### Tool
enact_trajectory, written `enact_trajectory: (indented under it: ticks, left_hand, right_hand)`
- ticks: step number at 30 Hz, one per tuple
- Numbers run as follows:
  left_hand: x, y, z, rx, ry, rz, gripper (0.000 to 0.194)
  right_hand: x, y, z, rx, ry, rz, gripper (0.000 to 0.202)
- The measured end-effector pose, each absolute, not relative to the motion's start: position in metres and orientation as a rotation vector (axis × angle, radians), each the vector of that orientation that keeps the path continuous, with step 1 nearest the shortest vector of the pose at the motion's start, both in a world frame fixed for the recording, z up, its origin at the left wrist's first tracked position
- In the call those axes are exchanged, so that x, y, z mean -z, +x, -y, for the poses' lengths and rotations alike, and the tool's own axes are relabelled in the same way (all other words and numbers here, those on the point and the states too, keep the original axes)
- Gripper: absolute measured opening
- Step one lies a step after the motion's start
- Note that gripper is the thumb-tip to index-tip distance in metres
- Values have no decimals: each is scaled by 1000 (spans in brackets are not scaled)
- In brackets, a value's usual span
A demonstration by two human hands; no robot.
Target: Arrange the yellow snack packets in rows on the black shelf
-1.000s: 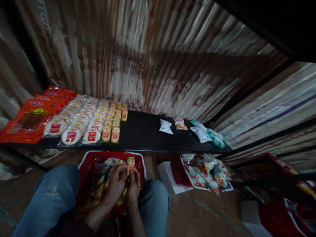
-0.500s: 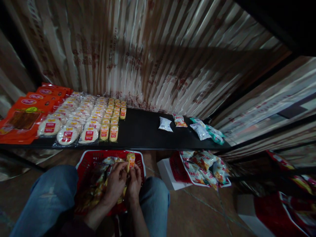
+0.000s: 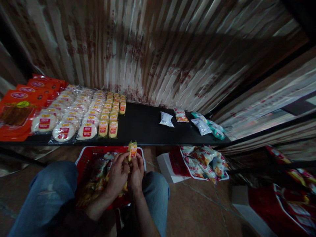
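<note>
A person seated before a low black shelf [image 3: 143, 125] held a small yellow packet [image 3: 132, 150] upright in the fingertips of both hands, just beyond the far rim of a red basket [image 3: 82, 158] as seen from above. The left hand [image 3: 118, 172] was mostly closed, fingers bent, its fingertips pressed to the packet's left side; the right hand [image 3: 136, 169], also nearly closed, gripped the packet low and from the right. The packet's red and orange label faced the person, and its top overlapped the shelf's front edge in view. Wrapped goods [image 3: 95, 184], too dark to tell apart, filled the basket at 8 o'clock from the hands, between knees in blue jeans [image 3: 54, 184].

On the shelf, matching yellow packets [image 3: 108, 115] stood in rows at 11 o'clock. Round white crackers [image 3: 64, 131] in clear wrap lined up beside them at 10 o'clock, with orange packages [image 3: 17, 108] farther out in the same direction. A silver-white packet [image 3: 167, 119] lay between 1 and 2 o'clock, near a red-and-white packet [image 3: 181, 115] at 2; green packets [image 3: 216, 129] and a silver packet [image 3: 201, 127] touched one another farther along.

At 3 o'clock, a second red basket [image 3: 176, 161] brimmed with snack bags [image 3: 206, 156] beside a white carton [image 3: 169, 168]. Another red container [image 3: 261, 200] sat between 3 and 4 o'clock.
</note>
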State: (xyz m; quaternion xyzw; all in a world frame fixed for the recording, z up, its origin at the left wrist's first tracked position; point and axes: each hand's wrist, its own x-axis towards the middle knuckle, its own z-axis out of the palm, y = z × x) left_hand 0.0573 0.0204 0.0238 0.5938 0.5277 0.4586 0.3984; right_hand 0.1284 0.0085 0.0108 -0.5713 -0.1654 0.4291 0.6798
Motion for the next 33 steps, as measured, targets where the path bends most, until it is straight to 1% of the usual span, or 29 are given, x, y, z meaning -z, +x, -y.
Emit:
enact_trajectory:
  ticks: [10,16,20,27,33]
  left_hand:
    - [-26,56,-30,-1107,1496,-1345,38]
    - [-29,60,-30,-1113,1327,-1316,33]
    - [-29,62,-29,-1073,1174,-1287,31]
    - [-40,67,-30,-1006,937,-1252,43]
    - [-43,73,-30,-1044,840,-1234,39]
  right_hand:
    - [-15,129,-17,-953,-1261,445,32]
    - [-23,130,-15,-861,-1301,529,26]
    - [-26,130,-11,-783,-1371,591,27]
    - [-26,131,-7,-665,-1388,733,29]
    - [-27,133,-5,-667,-1379,747,30]
